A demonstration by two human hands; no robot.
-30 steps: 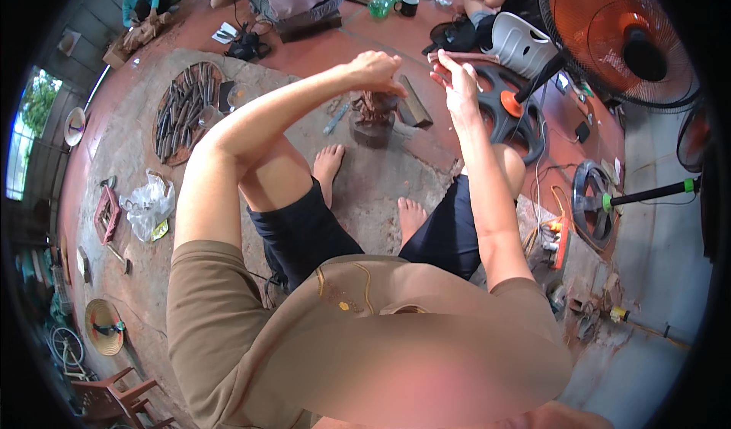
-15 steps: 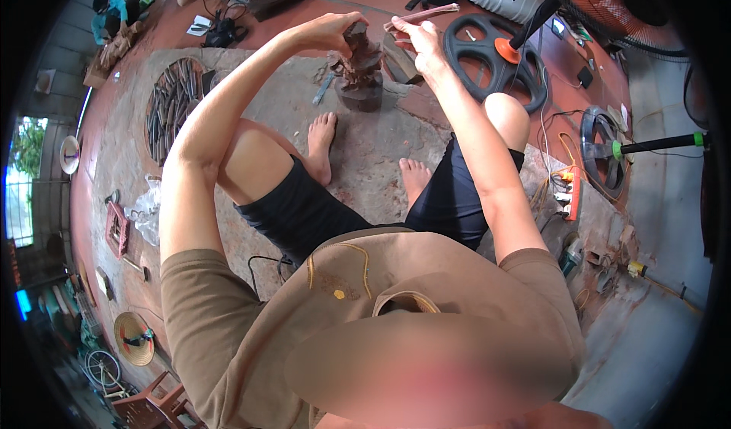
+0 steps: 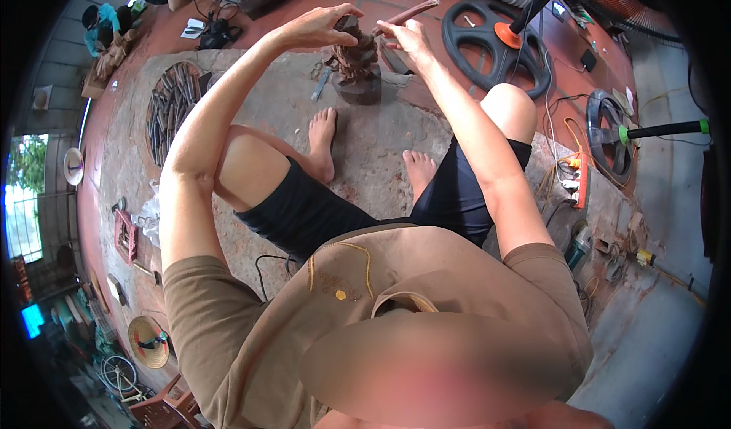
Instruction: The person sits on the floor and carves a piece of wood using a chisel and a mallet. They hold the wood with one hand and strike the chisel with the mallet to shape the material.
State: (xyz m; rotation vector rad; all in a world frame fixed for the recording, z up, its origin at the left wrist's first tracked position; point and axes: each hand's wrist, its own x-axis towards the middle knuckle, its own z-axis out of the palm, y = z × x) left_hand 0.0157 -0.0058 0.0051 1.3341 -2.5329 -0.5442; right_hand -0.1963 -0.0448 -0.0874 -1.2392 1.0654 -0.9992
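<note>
A dark brown carved wooden figure stands upright on a round base on the slab, beyond my feet. My left hand curves over from the left, its thumb and fingers around the top of the carving. In my right hand, a slim reddish-brown stick-like tool is pinched, slanting up to the right. Its lower end meets the carving's upper right side; the exact tip is too small to make out. A flat narrow metal strip lies left of the base.
Several carving chisels fill a round tray at left. A fan's black round base stands close to my right hand, with another fan base beyond. A power strip with cables lies at right. Another person sits at far left.
My right hand and the tool have shifted left, bringing the tool against the carving. My left hand stays at its top, slightly lower. The whole view has tilted a little.
</note>
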